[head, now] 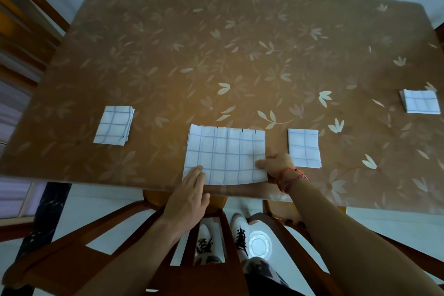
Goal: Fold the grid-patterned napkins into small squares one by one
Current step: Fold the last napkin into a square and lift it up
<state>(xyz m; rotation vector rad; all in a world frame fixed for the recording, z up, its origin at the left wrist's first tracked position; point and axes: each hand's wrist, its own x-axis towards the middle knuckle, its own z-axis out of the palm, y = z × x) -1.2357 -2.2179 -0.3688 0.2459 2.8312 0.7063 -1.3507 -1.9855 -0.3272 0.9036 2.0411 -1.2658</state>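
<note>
Three white, blue-grid napkin squares (113, 126) sit folded on the brown floral tablecloth (240, 55); a fourth, larger napkin (225, 155) is unfinished (left hand (189, 192) flat-fingered on it, right hand (276, 166) pinching its edge).

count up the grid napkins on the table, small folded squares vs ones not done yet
small folded squares: 3 (left square, near-right square, far-right square)
larger napkin, not yet a small square: 1
total: 4
</note>
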